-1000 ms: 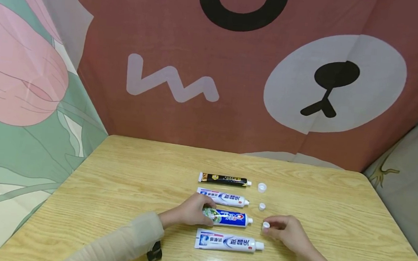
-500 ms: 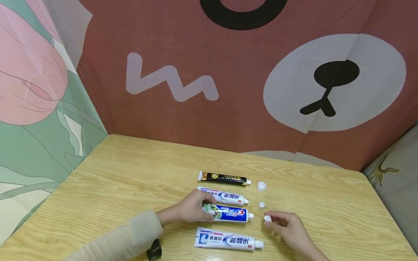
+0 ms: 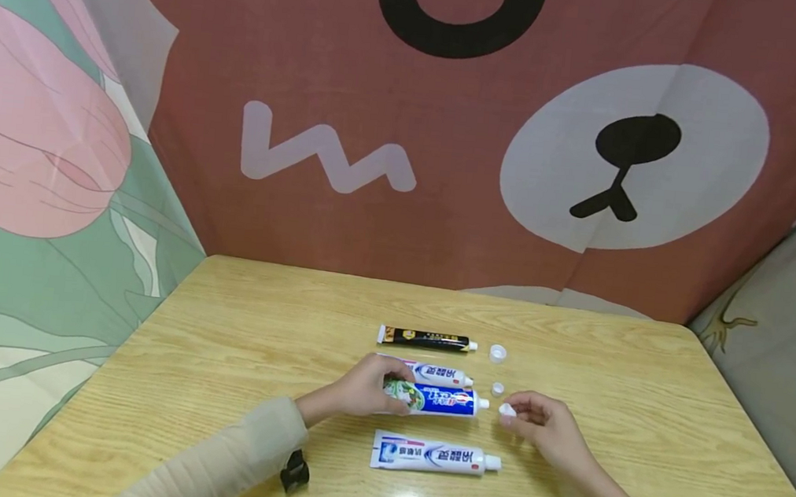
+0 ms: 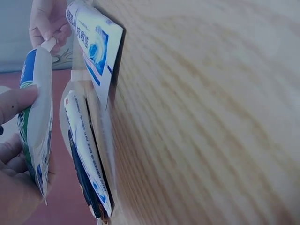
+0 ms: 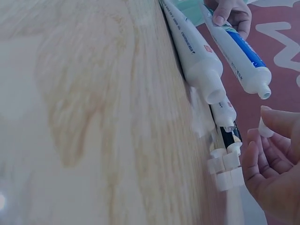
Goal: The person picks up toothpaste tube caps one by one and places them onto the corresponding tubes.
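— What do you have on the left side?

— I see the left hand (image 3: 362, 388) wrapped around the crimped end of a blue and green toothpaste tube (image 3: 436, 399), fingers (image 4: 16, 102) curled over it and the thumb underneath. The tube is raised a little off the table (image 3: 233, 345), its open nozzle pointing toward the right hand. On the left wrist view the tube hangs clear of the wood, so I'm fairly sure it's lifted (the head view alone wouldn't settle that).

— And the right?

— I have the right hand (image 3: 544, 430) pinching a small white cap (image 3: 507, 409) between fingertips (image 5: 274, 121) and thumb. The cap sits just beside the nozzle of the held tube, not touching it; the right wrist view shows a gap between them.

— What else is lying around?

— Three more tubes lie flat in a row, nozzles to the right. Farthest from me is a black tube (image 3: 426, 338), with a loose white cap (image 3: 498, 353) just off its tip. Next comes a white and blue tube (image 3: 440, 374), partly behind the held one, and a second loose cap (image 3: 498, 387) lies near its nozzle. Nearest to me is another white and blue tube (image 3: 433, 455), uncapped as far as I can tell. A bear-face cloth backdrop (image 3: 451, 127) stands behind the table.
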Motion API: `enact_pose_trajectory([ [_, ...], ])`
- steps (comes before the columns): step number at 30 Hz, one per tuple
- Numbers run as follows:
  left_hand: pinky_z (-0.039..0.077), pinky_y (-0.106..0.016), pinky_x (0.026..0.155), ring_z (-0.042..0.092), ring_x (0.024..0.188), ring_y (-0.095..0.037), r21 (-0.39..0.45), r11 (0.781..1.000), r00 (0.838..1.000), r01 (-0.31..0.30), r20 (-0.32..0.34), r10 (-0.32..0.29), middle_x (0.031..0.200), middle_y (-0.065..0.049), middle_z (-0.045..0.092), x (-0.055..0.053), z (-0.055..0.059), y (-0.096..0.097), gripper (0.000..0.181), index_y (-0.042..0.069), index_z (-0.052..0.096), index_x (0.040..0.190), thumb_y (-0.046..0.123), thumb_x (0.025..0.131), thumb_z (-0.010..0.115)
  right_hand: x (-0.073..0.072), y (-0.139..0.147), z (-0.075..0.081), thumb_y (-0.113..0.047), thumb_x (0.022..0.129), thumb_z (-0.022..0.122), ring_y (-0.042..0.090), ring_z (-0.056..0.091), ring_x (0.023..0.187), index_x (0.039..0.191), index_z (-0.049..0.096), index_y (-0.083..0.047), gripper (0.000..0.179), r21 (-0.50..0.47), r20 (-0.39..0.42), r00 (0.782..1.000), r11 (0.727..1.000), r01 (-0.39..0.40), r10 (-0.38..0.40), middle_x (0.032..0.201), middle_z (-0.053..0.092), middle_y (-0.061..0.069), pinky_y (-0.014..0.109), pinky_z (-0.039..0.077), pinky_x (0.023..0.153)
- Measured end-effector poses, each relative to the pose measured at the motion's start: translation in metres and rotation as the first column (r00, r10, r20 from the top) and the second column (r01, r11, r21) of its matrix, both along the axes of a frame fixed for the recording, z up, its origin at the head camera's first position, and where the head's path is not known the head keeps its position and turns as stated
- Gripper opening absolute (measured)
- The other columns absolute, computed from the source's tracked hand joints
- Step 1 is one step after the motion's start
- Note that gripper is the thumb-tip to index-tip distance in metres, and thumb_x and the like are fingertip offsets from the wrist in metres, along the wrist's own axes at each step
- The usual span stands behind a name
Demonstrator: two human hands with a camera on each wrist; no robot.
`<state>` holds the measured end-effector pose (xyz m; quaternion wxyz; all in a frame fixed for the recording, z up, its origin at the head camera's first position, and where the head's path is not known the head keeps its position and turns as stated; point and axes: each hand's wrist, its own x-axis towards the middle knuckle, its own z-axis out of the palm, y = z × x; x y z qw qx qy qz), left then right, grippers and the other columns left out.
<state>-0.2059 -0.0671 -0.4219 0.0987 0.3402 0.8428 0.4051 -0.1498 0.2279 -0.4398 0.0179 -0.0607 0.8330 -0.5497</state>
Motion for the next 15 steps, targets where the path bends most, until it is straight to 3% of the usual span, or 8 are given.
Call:
enact_pose_trajectory([
  [6, 0.046, -0.02, 0.071, 0.054, 0.074, -0.004, 0.003, 1.0, 1.0, -0.006, 0.014, 0.006, 0.082, 0.009, 0.061, 0.0016, 0.0024, 0.0016, 0.03, 0.008, 0.066, 0.093, 0.011, 0.066, 0.08, 0.0009, -0.0037, 0.0015, -0.005, 0.077, 0.07, 0.009, 0.06, 0.08, 0.102, 0.064, 0.006, 0.028, -0.025, -0.065, 0.998, 1.0, -0.016, 0.015, 0.101, 0.063, 0.018, 0.022, 0.05, 0.07],
  [15, 0.046, -0.02, 0.071, 0.055, 0.074, -0.004, 0.012, 1.0, 1.0, 0.005, 0.001, -0.005, 0.083, 0.009, 0.062, 0.0003, 0.0016, 0.0033, 0.03, 0.008, 0.066, 0.093, 0.011, 0.066, 0.08, 0.0003, -0.0087, 0.0043, -0.003, 0.076, 0.07, 0.008, 0.058, 0.074, 0.102, 0.062, 0.008, 0.03, -0.044, -0.052, 0.998, 0.999, -0.032, 0.029, 0.097, 0.063, 0.019, 0.023, 0.05, 0.065],
])
